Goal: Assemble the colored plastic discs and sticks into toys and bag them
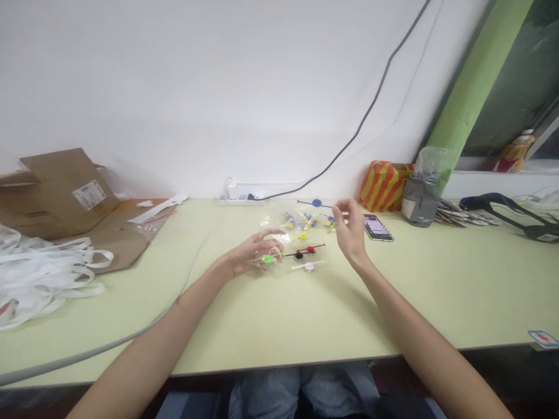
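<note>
Table (pixel 244 331) is filling the lower frame, and we are finding the small coloured pieces lying at its centre, between two hands that are standing apart from each other. The left hand (pixel 255 250) is curving its fingers beside the green piece (pixel 268 259); we are seeing the fingers bent and spread, but we are not managing to tell whether they are gripping it. The bent posture is suggesting to us care with a thin, light part. The right hand (pixel 350 228) is hanging right of centre, its fingertips drawing toward the thumb near one end of the blue piece (pixel 317 203); whether they are pinching anything, we cannot tell.

Between them, the black piece (pixel 299 256), the red piece (pixel 310 249) and the white piece (pixel 309 267) are lying close together, with the yellow piece (pixel 303 235) resting just above in the frame. We are judging that this cluster is sitting centrally for easy reach from either side. Behind it, clear packaging (pixel 297 216) is lying among small coloured parts (pixel 311 221), probably keeping loose items together.

The phone (pixel 379 228) is lying right of the right hand, face up, presumably for viewing. At upper centre, the dark cable (pixel 371 107) is running down to the power strip (pixel 241 202), which is sitting against the wall, likely for clearance. At far left, the white straps (pixel 48 267) are heaping beside the cardboard box (pixel 65 192).
</note>
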### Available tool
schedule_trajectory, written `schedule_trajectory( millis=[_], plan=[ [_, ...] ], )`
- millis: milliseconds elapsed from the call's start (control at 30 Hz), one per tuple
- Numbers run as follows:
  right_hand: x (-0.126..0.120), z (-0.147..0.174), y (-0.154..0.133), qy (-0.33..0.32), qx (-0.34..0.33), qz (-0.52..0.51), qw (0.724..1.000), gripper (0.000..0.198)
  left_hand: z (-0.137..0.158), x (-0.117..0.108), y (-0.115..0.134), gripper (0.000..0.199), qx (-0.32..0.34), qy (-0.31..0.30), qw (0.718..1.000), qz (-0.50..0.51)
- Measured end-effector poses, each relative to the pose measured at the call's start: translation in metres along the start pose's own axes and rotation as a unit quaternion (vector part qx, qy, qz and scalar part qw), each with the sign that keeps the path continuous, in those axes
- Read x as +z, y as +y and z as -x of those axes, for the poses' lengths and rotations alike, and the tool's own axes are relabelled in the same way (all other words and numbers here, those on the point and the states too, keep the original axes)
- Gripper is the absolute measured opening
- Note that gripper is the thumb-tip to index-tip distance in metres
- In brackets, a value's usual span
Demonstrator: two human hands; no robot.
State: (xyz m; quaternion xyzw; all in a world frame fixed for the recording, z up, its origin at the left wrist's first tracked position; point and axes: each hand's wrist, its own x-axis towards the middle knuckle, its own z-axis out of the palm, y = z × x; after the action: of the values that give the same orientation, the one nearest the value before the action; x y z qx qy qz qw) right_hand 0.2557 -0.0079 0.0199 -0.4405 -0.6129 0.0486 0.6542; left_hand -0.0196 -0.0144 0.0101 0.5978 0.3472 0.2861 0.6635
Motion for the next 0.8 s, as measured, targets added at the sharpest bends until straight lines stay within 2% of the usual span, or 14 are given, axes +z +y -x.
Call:
schedule_trajectory(
  millis=[167, 267, 400, 467, 667, 733, 800],
  plan=[
    [0.003, 0.008, -0.021, -0.014, -0.069, -0.026, 0.997, 0.014, 0.003, 0.001, 0.004, 0.069, -0.018, -0.036, 0.999, -0.009],
    [0.005, 0.012, -0.024, -0.012, -0.074, -0.004, 0.997, 0.014, 0.004, 0.003, 0.007, 0.077, -0.024, -0.054, 0.998, -0.022],
    [0.008, 0.015, -0.024, 0.001, -0.063, 0.003, 0.998, 0.014, 0.004, 0.004, 0.010, 0.085, -0.026, -0.121, 0.992, -0.028],
    [0.011, 0.017, -0.028, -0.036, -0.066, -0.016, 0.997, 0.014, 0.004, 0.004, 0.010, 0.087, -0.023, -0.148, 0.988, -0.021],
    [0.021, 0.028, -0.049, -0.226, -0.091, -0.029, 0.969, 0.017, 0.005, 0.004, 0.007, 0.091, -0.022, -0.178, 0.984, 0.001],
    [0.021, 0.026, -0.045, -0.211, -0.074, -0.024, 0.974, 0.025, 0.004, 0.004, 0.006, 0.086, -0.014, -0.166, 0.986, 0.008],
    [0.019, 0.021, -0.029, -0.148, -0.040, -0.005, 0.988, 0.031, 0.002, 0.005, 0.005, 0.080, 0.014, -0.133, 0.991, 0.015]
  ],
)
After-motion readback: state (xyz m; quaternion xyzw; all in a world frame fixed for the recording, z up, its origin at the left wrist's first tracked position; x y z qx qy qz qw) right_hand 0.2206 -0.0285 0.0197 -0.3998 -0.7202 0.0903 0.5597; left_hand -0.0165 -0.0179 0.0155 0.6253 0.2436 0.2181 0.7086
